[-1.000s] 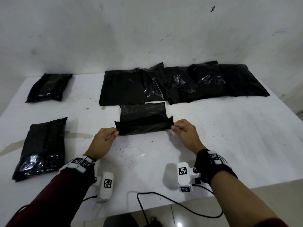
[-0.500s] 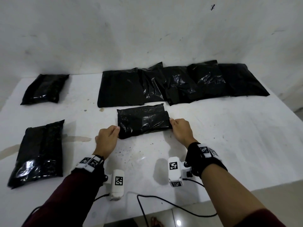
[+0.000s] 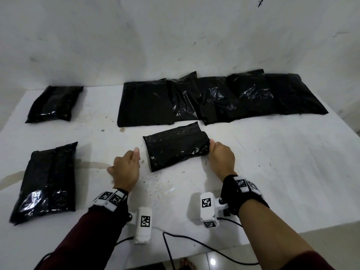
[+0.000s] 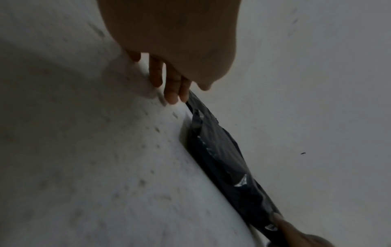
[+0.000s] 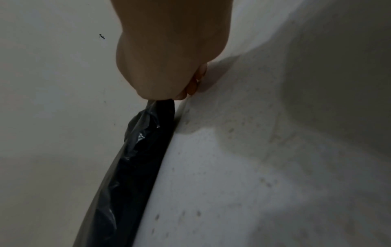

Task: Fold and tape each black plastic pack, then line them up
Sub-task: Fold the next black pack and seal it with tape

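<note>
Black plastic pack (image 3: 176, 146) lies folded at the desk's (image 3: 272, 172) middle, and the left hand (image 3: 126, 168) has let go, fingers loose just beside it. Right hand (image 3: 221, 156) still pinches its right end, so taping likely follows.

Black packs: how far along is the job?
Done, it seems: two folded packs at the left. In hand: the centre pack, folded; the right hand grips its end, the left hand is off it. Left: the overlapping row at the back. No tape visible.
</note>
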The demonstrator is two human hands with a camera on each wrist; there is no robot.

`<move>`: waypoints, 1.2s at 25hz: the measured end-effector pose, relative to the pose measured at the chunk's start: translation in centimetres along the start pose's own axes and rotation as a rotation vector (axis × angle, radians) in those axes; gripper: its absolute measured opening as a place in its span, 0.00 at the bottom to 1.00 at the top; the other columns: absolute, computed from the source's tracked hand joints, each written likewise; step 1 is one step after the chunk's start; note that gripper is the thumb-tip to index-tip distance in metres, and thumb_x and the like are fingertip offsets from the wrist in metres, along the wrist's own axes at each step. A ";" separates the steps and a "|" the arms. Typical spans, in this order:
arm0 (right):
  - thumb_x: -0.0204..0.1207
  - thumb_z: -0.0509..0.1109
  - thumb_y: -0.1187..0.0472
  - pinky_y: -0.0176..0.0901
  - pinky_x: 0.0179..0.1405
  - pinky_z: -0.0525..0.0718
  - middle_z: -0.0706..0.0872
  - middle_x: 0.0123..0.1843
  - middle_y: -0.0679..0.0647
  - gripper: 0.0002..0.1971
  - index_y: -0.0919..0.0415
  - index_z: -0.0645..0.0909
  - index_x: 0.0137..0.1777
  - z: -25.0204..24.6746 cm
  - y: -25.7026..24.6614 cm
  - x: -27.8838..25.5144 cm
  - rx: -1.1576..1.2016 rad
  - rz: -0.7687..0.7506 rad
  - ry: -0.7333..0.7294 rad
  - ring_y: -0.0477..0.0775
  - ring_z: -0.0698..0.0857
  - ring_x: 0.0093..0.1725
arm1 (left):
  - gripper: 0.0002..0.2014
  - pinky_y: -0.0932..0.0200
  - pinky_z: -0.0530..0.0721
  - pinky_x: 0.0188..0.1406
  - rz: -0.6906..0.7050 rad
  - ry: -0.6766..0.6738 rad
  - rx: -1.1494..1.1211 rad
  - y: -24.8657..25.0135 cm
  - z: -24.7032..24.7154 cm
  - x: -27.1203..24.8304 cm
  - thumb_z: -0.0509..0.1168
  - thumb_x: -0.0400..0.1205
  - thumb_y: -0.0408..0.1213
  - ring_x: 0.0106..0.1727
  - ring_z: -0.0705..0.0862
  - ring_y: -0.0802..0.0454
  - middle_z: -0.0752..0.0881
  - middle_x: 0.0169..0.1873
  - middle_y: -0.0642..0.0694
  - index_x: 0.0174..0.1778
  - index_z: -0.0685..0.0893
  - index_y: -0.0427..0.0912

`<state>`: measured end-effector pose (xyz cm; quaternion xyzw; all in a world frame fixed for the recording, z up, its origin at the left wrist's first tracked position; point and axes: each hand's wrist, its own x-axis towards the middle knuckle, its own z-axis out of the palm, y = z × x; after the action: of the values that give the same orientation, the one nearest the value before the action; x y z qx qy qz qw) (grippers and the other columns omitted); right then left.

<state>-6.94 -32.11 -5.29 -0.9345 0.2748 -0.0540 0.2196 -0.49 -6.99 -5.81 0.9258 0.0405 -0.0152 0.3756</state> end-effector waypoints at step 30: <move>0.88 0.43 0.54 0.48 0.40 0.71 0.87 0.47 0.63 0.25 0.67 0.80 0.47 -0.5 0.2 -1.4 -0.233 -0.103 -0.071 0.65 0.81 0.50 | 0.17 0.43 0.62 0.66 0.083 -0.019 0.202 4.1 0.2 -3.3 0.60 0.83 0.40 0.70 0.66 0.40 0.74 0.66 0.40 0.68 0.73 0.40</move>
<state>-8.35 -31.67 -4.92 -0.9679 0.2229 0.0000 0.1161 -3.46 -10.30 -2.92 0.9596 -0.0031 -0.0125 0.2811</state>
